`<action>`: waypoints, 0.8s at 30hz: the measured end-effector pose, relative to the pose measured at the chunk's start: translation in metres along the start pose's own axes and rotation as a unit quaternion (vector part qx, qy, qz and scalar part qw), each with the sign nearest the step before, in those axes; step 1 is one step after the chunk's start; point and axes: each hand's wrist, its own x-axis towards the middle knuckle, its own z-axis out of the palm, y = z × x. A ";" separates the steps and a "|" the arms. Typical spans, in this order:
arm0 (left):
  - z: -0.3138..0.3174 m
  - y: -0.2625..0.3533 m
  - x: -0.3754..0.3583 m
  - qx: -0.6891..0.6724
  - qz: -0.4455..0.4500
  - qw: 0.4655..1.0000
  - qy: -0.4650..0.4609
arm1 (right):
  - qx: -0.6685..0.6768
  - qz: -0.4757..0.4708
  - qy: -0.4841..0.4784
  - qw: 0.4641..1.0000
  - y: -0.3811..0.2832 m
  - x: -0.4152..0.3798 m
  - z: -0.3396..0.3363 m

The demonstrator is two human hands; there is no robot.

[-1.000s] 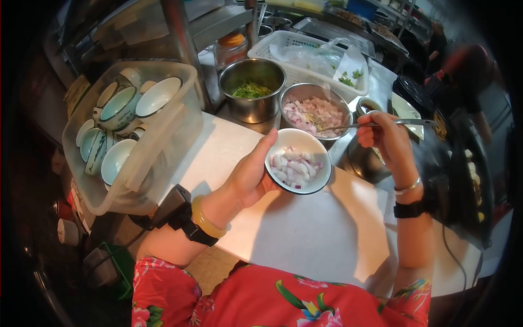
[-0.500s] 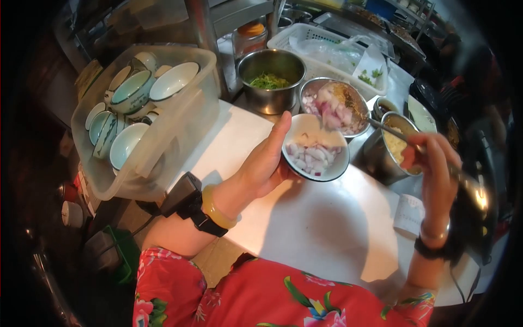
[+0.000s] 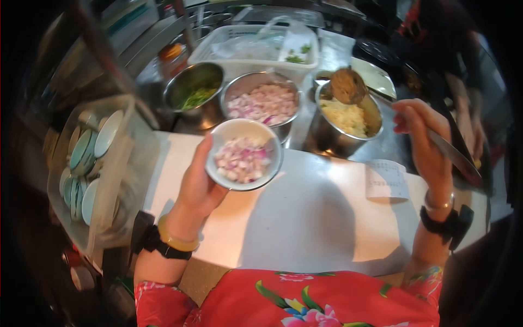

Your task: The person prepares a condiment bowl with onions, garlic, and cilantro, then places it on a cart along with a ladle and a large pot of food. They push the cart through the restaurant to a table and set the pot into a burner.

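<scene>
My left hand [image 3: 199, 182] holds a small white bowl [image 3: 223, 173] by its left side, with chopped purple onion [image 3: 242, 160] inside. My right hand [image 3: 425, 136] is closed round the handle of a metal ladle [image 3: 348, 87]. The ladle's bowl, brown with residue, hangs over a steel pot [image 3: 332, 143] of chopped pale yellow food [image 3: 346, 117]. Behind the white bowl stands a steel bowl [image 3: 286, 121] of chopped onion. To its left is a steel pot [image 3: 210, 115] with chopped greens.
A clear plastic bin [image 3: 128, 163] of bowls stands at the left. Behind the pots lie a white basket [image 3: 245, 65] with plastic bags and a jar with an orange lid [image 3: 170, 53]. A paper slip [image 3: 387, 180] lies on the white board [image 3: 305, 218]. Another person's arms [image 3: 468, 120] show at the right.
The view has turned to the right. The ladle has moved from the onion bowl to above the pot of yellow food. More onion is in the white bowl.
</scene>
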 end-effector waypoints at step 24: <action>0.032 0.007 -0.013 0.057 -0.010 0.998 -0.008 | -0.013 0.047 0.021 0.999 0.049 -0.026 -0.009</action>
